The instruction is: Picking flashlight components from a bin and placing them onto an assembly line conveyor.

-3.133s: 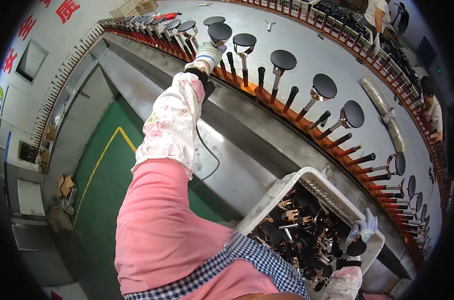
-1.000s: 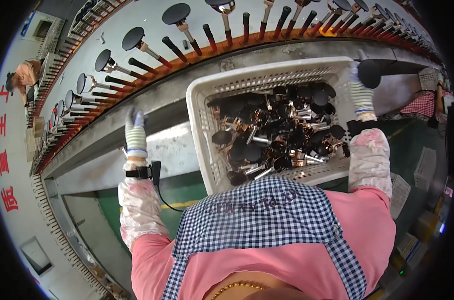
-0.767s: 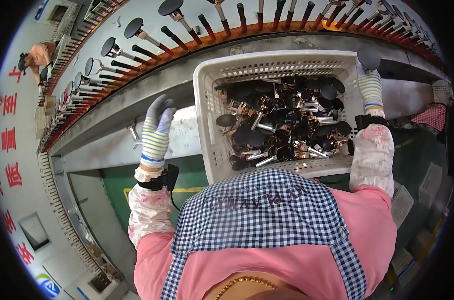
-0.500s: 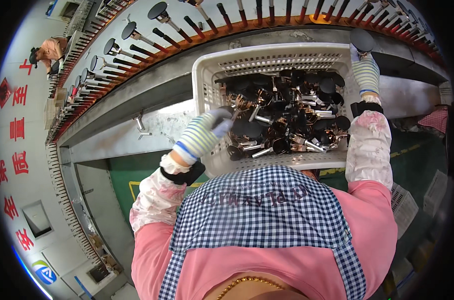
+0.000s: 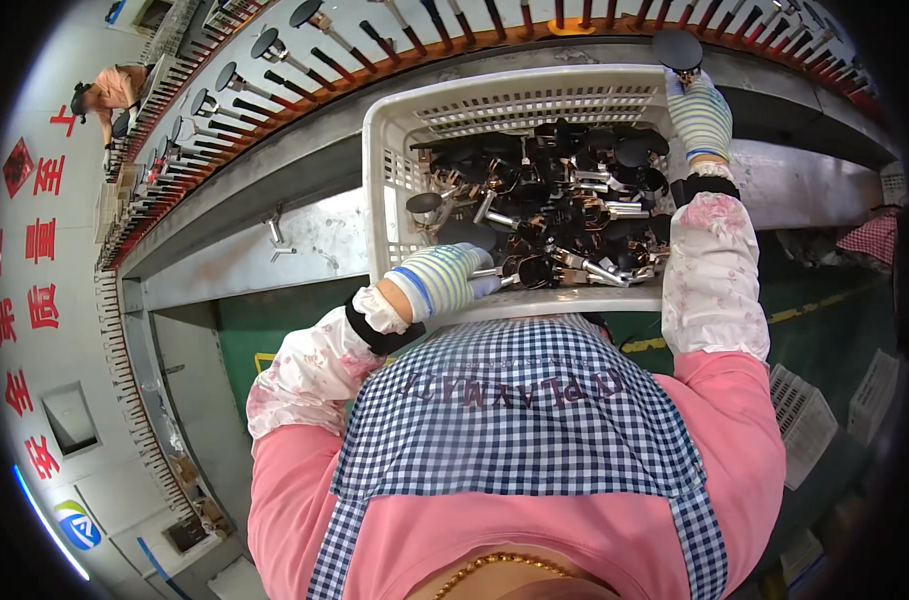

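My right hand [image 5: 699, 118], in a striped knit glove, is closed at the far right corner of the pale plastic basket [image 5: 376, 170]. It grips a part with a flat black disc [image 5: 677, 49]; the disc stands above the fist, and the lower end is hidden. In the near left corner of the basket, my left hand [image 5: 436, 279], gloved alike, bends its fingers around a silver-stemmed part [image 5: 487, 271], mostly covered by the glove. Similar parts with black discs, coppery fittings and silver tubes [image 5: 599, 270] lie heaped in the basket. One small black disc [image 5: 424, 202] leans by its left wall.
Beyond the basket, a curved rail [image 5: 414, 58] carries a row of upright red-and-black pins, some topped with disc parts [image 5: 266, 43]. Loose silver pieces [image 5: 275, 232] lie on the metal bench at left. Another person [image 5: 112, 92] works farther along the rail.
My left hand has come down and toward me, from above the basket's left side into the near left corner. The small black disc there is uncovered. My right hand keeps its hold.
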Demonstrator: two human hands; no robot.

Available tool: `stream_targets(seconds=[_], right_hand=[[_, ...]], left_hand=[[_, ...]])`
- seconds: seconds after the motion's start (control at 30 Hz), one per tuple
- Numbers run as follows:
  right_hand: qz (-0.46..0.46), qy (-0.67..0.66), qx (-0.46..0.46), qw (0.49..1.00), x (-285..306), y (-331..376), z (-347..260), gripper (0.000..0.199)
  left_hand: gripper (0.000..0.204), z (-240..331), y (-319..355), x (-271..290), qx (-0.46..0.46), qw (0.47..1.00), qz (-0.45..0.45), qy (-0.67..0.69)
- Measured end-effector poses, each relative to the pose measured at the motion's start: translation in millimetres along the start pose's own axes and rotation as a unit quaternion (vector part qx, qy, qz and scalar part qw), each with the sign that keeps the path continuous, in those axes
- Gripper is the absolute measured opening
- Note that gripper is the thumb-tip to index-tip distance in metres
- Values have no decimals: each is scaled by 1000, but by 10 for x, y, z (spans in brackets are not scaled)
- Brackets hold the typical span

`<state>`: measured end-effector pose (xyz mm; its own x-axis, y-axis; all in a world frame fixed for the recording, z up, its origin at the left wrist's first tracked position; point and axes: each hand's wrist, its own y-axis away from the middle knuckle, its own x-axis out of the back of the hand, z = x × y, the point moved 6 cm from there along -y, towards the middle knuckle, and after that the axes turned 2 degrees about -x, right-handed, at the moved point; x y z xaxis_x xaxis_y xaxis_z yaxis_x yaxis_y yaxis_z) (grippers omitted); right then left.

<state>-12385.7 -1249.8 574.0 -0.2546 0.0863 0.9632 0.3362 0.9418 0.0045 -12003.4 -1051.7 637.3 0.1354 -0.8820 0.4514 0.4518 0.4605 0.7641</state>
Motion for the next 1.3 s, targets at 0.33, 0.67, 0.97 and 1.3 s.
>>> stream_targets(seconds=[0.33, 0.67, 0.97, 1.3], right_hand=[[37, 20, 53, 998, -108, -52, -38, 36], [97, 21, 114, 988, -270, -122, -29, 33], [108, 6, 142, 984, -394, -170, -13, 32], [149, -23, 168, 974, -500, -129, -6, 26]], left_hand=[[61, -293, -558, 161, 106, 992, -35, -64], [65, -926, -542, -209, 139, 978, -102, -116], [62, -854, -823, -141, 137, 984, -90, -67], [86, -919, -1335, -194, 214, 955, -163, -122]])
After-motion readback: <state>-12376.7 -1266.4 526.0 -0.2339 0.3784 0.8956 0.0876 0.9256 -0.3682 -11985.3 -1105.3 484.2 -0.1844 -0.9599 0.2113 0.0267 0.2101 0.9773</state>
